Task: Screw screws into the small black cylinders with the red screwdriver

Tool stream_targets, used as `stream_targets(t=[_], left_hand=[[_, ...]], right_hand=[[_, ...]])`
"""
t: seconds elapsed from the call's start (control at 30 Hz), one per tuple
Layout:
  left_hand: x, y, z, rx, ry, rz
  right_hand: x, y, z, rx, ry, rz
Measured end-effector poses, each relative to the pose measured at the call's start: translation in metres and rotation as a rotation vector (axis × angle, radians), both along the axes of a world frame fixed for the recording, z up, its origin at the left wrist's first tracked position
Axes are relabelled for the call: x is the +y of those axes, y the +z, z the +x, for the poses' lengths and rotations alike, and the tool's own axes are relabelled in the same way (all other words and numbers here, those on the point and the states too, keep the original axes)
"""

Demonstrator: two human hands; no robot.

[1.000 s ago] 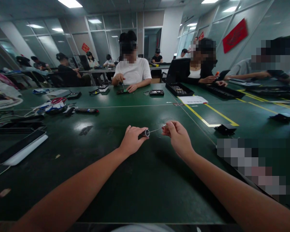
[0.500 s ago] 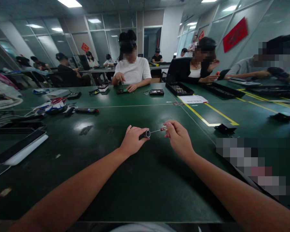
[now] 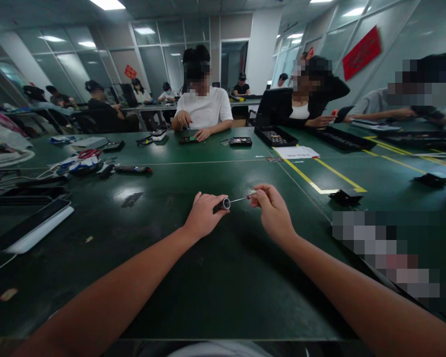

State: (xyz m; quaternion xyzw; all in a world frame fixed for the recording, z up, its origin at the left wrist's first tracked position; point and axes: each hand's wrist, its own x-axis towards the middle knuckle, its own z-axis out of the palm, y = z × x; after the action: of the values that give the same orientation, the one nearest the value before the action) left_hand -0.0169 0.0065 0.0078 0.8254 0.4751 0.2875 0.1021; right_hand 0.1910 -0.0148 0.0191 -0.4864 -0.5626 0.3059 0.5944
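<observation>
A short black cylinder with a silvery rim point(image 3: 222, 204) sits in my curled left grip point(image 3: 203, 212). My right grip point(image 3: 270, 206) pinches a slim metal rod point(image 3: 238, 200) by its reddish handle, far end at the rim. The smooth green tabletop point(image 3: 223, 287) gives my forearms room to its straight near edge.

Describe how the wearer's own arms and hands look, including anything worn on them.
The left hand and right hand are ungloved, with no watch visible on either wrist. The left forearm and right forearm show no sleeve, cable or marking; the frame cuts off the rest.
</observation>
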Motion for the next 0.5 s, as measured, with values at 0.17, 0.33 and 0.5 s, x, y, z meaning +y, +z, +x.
stream_targets(t=[0.17, 0.33, 0.5], left_hand=[[0.001, 0.002, -0.001, -0.004, -0.036, 0.026], [0.005, 0.005, -0.002, 0.066, -0.02, 0.036], [0.004, 0.004, -0.002, 0.081, -0.001, 0.0]], right_hand=[[0.009, -0.007, 0.0, 0.183, 0.041, -0.097], [0.021, -0.008, 0.009, 0.494, 0.03, -0.359], [0.019, -0.005, 0.008, 0.371, 0.013, -0.203]])
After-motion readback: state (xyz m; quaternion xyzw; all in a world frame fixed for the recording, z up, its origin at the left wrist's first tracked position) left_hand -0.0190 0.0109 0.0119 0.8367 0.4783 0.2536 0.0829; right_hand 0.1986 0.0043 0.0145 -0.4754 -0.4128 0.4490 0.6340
